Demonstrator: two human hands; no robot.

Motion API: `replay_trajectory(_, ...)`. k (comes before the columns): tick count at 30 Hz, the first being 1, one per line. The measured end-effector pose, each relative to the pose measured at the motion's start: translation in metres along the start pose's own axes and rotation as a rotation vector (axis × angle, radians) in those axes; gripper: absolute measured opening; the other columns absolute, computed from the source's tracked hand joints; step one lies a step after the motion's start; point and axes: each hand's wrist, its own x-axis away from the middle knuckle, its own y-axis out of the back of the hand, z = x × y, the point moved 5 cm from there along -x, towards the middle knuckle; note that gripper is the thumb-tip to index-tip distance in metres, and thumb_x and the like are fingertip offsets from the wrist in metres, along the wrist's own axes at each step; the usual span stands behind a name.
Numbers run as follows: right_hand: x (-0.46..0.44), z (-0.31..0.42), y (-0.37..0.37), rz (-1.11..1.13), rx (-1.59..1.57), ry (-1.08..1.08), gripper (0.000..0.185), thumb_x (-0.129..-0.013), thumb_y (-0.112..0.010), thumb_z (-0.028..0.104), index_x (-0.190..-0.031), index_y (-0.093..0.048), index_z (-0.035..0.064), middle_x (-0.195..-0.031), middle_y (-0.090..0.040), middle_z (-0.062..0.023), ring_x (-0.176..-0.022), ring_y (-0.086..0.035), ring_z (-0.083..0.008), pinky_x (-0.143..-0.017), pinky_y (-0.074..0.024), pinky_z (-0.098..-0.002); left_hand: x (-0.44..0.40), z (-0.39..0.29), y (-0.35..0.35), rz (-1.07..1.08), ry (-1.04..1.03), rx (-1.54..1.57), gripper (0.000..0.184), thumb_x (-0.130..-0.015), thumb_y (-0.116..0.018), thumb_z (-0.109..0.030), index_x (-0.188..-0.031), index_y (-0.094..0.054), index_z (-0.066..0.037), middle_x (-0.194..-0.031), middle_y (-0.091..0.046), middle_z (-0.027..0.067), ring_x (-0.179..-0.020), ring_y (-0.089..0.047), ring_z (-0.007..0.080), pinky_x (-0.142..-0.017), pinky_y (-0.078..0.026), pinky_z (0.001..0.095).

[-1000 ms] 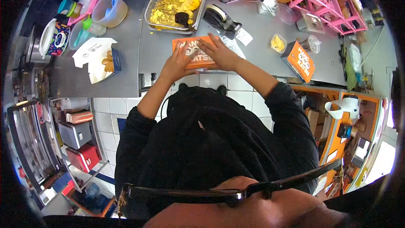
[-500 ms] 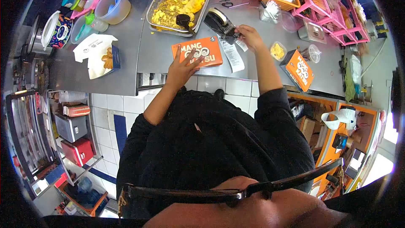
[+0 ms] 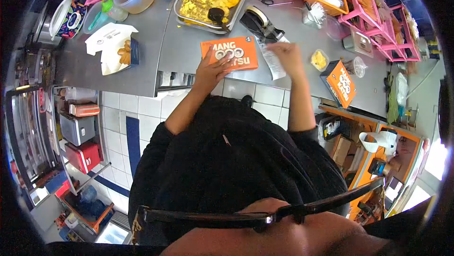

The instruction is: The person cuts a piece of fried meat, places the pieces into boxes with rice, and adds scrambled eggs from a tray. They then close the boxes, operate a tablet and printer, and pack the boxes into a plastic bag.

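Two bare hands work at the front edge of a steel counter [image 3: 182, 59]. The left hand [image 3: 211, 73] rests on a closed orange box [image 3: 243, 60], fingers spread across its printed lid. The right hand [image 3: 287, 58] is raised to the box's right, near a white printed slip [image 3: 272, 59] and a black tape dispenser [image 3: 261, 25]; its fingers are curled and blurred, so I cannot tell whether they pinch anything. Behind the box sits a metal tray [image 3: 178, 10] of yellow food; a second orange box [image 3: 341, 84] stands farther right, tilted beside a small tub [image 3: 319, 60].
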Motion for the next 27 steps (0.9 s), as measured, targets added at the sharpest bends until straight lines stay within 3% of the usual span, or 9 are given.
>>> replay_trajectory(5, 0.077, 0.012, -0.123, 0.292, -0.575, -0.643, 0.025, -0.084, -0.067, 0.029, -0.090, -0.072, 0.0047, -0.062, -0.053, 0.0045, -0.044, -0.031, -0.0038, -0.041, -0.0241, -0.0204, 0.001, 0.003, 0.004, -0.063, 0.015, 0.121, 0.047, -0.076, -0.070, -0.027, -0.121, -0.060, -0.028, -0.125, -0.057, -0.0094, -0.130, -0.037, 0.0334, -0.094, -0.043, 0.0402)
replay_trajectory(11, 0.083, -0.045, -0.143, 0.006, -0.434, -0.493, 0.028, -0.084, -0.068, 0.028, -0.088, -0.070, 0.0004, -0.066, -0.059, 0.0014, -0.047, -0.041, -0.0078, -0.044, -0.0321, -0.0242, -0.003, 0.001, 0.014, -0.075, 0.157, 0.313, 0.040, -0.081, -0.067, -0.034, -0.115, -0.063, -0.012, -0.122, -0.057, 0.0136, -0.119, -0.049, 0.0335, -0.098, -0.040, 0.0404)
replay_trajectory(13, 0.068, -0.050, -0.130, 0.093, 0.010, -0.218, 0.026, -0.083, -0.067, 0.025, -0.088, -0.070, 0.0002, -0.069, -0.065, -0.0026, -0.055, -0.056, -0.0163, -0.056, -0.0449, -0.0301, -0.001, 0.009, -0.027, -0.044, 0.790, 1.871, 0.040, -0.079, -0.067, -0.017, -0.115, -0.058, -0.002, -0.117, -0.058, 0.0134, -0.112, -0.055, 0.0270, -0.093, -0.045, 0.0376)
replay_trajectory(15, 0.063, -0.007, -0.113, -0.092, 0.370, -0.018, 0.027, -0.081, -0.066, 0.033, -0.082, -0.071, 0.0065, -0.075, -0.068, -0.0105, -0.063, -0.064, -0.0224, -0.060, -0.0485, -0.0310, -0.017, 0.009, -0.001, -0.064, 0.297, 1.171, 0.050, -0.078, -0.063, -0.004, -0.124, -0.044, 0.002, -0.113, -0.058, 0.0119, -0.106, -0.056, 0.0175, -0.088, -0.049, 0.0351)
replay_trajectory(17, 0.059, -0.003, -0.110, -0.067, 0.690, 0.301, 0.021, -0.077, -0.071, 0.030, -0.078, -0.069, 0.0089, -0.077, -0.067, -0.0098, -0.065, -0.064, -0.0259, -0.059, -0.0503, -0.0338, -0.014, 0.005, -0.004, -0.195, 0.498, 1.872, 0.039, -0.076, -0.064, -0.003, -0.115, -0.056, -0.003, -0.111, -0.061, 0.0079, -0.108, -0.055, 0.0210, -0.096, -0.042, 0.0398)
replay_trajectory(19, 0.048, -0.015, -0.107, -0.178, 0.780, 0.631, 0.028, -0.076, -0.071, 0.036, -0.069, -0.059, 0.0120, -0.067, -0.059, -0.0049, -0.059, -0.060, -0.0227, -0.051, -0.0464, -0.0341, -0.015, 0.006, 0.016, -0.141, 0.226, 1.115, 0.010, -0.079, -0.066, -0.018, -0.085, -0.071, -0.012, -0.107, -0.064, 0.0030, -0.123, -0.045, 0.0283, -0.108, -0.027, 0.0443)
replay_trajectory(20, 0.037, -0.009, -0.111, -0.026, 0.853, 0.652, 0.029, -0.075, -0.072, 0.033, -0.070, -0.055, 0.0106, -0.073, -0.057, -0.0048, -0.071, -0.059, -0.0265, -0.061, -0.0464, -0.0392, -0.011, 0.000, 0.027, -0.089, 0.234, 1.370, 0.014, -0.081, -0.065, -0.022, -0.091, -0.070, -0.015, -0.108, -0.064, 0.0017, -0.124, -0.044, 0.0292, -0.108, -0.026, 0.0460)
replay_trajectory(22, 0.025, 0.041, -0.109, 0.116, 0.844, 0.875, 0.035, -0.068, -0.075, 0.032, -0.083, -0.055, 0.0084, -0.087, -0.054, -0.0084, -0.087, -0.054, -0.0326, -0.074, -0.0421, -0.0448, 0.010, 0.021, -0.007, -0.133, -0.044, 0.377, 0.034, -0.077, -0.069, -0.015, -0.110, -0.062, -0.008, -0.117, -0.059, 0.0110, -0.118, -0.050, 0.0281, -0.094, -0.044, 0.0416)
replay_trajectory(27, -0.002, 0.108, -0.122, 0.503, 0.579, 0.805, 0.065, -0.049, -0.080, 0.028, -0.104, -0.050, 0.0077, -0.101, -0.048, -0.0147, -0.098, -0.048, -0.0370, -0.082, -0.0371, -0.0480, 0.009, 0.011, 0.004, -0.012, -0.085, 0.351, 0.028, -0.076, -0.070, -0.019, -0.103, -0.066, -0.015, -0.116, -0.061, 0.0060, -0.124, -0.044, 0.0321, -0.101, -0.038, 0.0438)
